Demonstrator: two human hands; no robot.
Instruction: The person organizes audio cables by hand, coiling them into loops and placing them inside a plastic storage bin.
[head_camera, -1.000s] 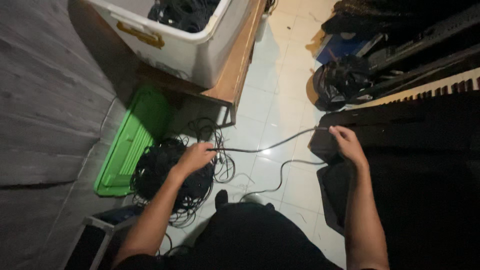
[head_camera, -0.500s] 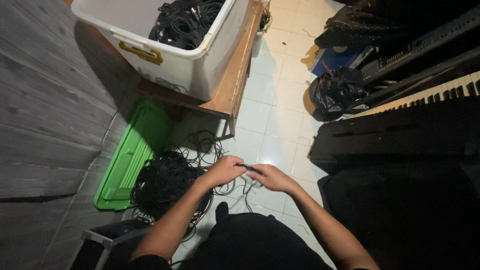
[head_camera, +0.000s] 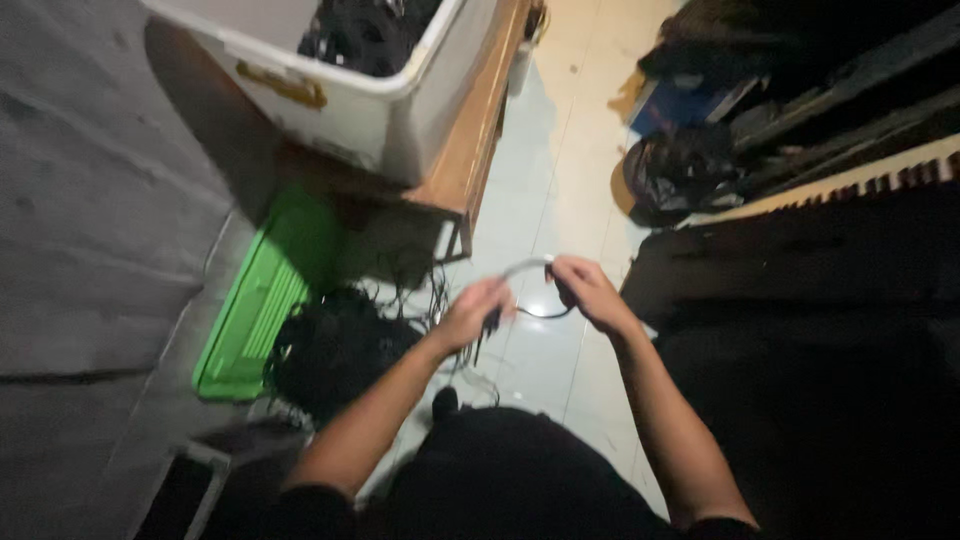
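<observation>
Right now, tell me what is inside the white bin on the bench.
The white bin holds a heap of black cables showing above its rim. Its walls hide how deep the heap goes and anything beneath it.

Dim indoor light is falling from above, brightening the pale floor tiles (head_camera: 560, 200) and the white bin (head_camera: 380, 110) while the right half is sinking into near-black shadow. A small glare spot is shining on the tiles between the hands. Motion blur is smearing the left hand (head_camera: 475, 312), the right hand (head_camera: 590, 290) and the cable (head_camera: 525, 268); the edges are looking soft.
</observation>
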